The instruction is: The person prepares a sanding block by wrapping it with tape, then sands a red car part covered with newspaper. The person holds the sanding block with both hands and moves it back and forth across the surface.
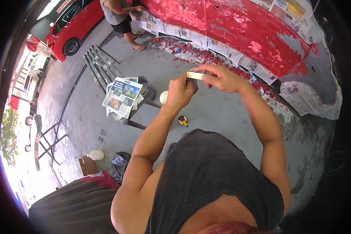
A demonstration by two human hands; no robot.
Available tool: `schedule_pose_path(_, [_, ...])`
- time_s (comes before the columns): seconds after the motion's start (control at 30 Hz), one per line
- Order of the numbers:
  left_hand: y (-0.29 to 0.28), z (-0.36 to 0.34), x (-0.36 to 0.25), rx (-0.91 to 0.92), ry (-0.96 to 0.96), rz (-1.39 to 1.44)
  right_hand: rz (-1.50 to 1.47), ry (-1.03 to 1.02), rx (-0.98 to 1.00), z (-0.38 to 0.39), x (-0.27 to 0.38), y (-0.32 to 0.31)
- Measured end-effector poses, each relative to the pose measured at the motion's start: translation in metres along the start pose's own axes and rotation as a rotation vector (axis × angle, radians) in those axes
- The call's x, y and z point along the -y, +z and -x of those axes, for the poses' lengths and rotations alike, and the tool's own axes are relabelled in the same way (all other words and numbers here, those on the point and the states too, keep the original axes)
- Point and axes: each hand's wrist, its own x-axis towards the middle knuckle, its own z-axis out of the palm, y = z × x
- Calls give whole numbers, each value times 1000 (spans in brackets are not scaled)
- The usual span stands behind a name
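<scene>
A pale yellow strip of masking tape (195, 75) stretches between my two hands, above the grey floor. At its left end, my left hand (180, 93) is closed round the tape, and its fingers partly hide what lies in the palm. My right hand (223, 79) pinches the other end between thumb and fingers. Beyond them stands a car body (238, 27) with red paint peeling off in patches. Sheets of newspaper (238, 58) run along its lower edge and cover its right end.
Red paint flakes (257, 82) litter the floor beside the car. Newspapers (123, 97) lie on a metal bench (94, 64), near a dark bucket (149, 93). A small brown bottle (182, 120) stands close to me. Another person (119, 17) works at the car's far end.
</scene>
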Motion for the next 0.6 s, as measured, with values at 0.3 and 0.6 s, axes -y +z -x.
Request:
schedule_pose_path(0.3, [-6,14,-19,-39,-133,70,675,-198,-113,11,10,-26])
schedule_pose_path(0.6, [-14,37,-23,-164,-139,137,927,-380,-277,16,0,-27])
